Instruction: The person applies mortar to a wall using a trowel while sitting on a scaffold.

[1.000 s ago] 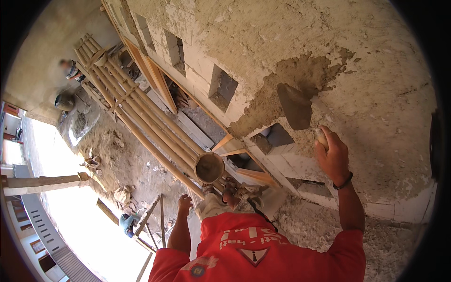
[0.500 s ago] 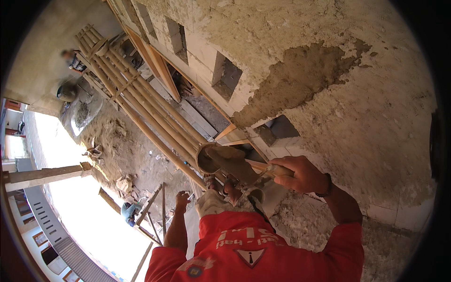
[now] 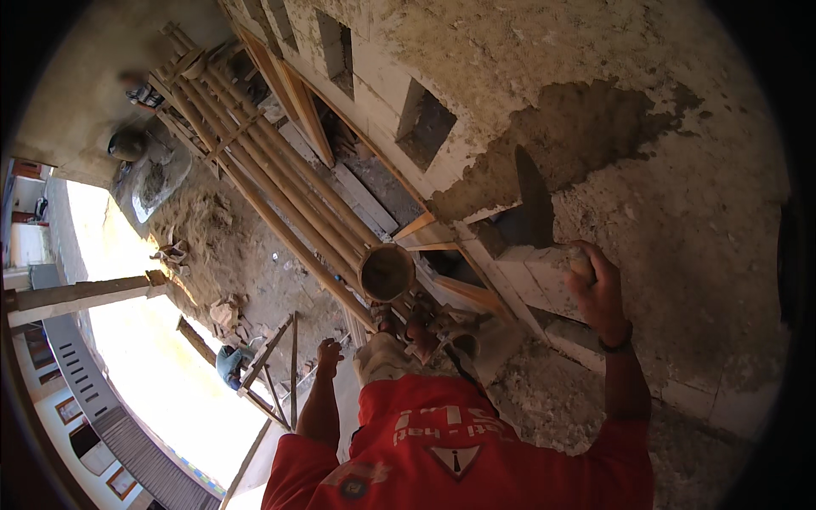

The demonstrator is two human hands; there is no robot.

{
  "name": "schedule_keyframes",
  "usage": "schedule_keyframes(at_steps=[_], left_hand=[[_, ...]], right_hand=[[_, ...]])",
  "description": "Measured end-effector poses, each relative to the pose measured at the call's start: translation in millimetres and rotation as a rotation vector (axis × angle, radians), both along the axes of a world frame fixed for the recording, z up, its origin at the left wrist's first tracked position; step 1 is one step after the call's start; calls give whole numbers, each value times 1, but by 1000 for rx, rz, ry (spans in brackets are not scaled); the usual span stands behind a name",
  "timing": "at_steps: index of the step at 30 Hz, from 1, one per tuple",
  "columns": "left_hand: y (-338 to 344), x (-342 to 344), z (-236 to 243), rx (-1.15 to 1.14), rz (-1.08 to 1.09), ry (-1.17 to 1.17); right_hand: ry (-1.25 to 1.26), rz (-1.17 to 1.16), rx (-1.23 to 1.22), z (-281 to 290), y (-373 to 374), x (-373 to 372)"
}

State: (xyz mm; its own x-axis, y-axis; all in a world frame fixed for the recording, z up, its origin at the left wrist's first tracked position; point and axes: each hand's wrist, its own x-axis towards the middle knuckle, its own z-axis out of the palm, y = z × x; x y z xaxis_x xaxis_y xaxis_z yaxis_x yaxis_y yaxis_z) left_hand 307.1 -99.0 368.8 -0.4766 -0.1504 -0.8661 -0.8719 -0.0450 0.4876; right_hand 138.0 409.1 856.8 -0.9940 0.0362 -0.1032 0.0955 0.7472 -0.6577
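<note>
While the right hand [image 3: 600, 293] wrapped its fingers round the mostly hidden handle, the flat grey metal trowel [image 3: 533, 200] stood upright against the wet brown plaster patch [image 3: 586, 127], blade tip pointing up; the left hand [image 3: 328, 355] hung loosely curled, empty.

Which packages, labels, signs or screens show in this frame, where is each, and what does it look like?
No packages or screens show.
Shirt print: on the person's red shirt, lower centre; white lettering above a white downward triangle with a small dark mark.
Sleeve patch: on the shirt's left shoulder, bottom edge; small round multicoloured emblem, too blurred to make out.
Framed panels: on the pale building wall at far lower left; small rectangles with reddish-brown frames, contents unclear.
</note>
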Motion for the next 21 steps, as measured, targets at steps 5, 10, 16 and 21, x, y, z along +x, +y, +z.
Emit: schedule_keyframes(at_steps=[5, 10, 16, 21], left_hand=[[42, -46, 26, 49, -46, 56], [56, -54, 10, 102, -85, 142], [94, -69, -3, 128, -151, 180], [130, -53, -90, 310, -324, 212]], right_hand=[[-238, 57, 39, -132, -19, 37], [-433, 61, -9, -208, -30, 67], [-599, -31, 24, -241, -18, 70], [-762, -63, 61, -306, -6, 83]])
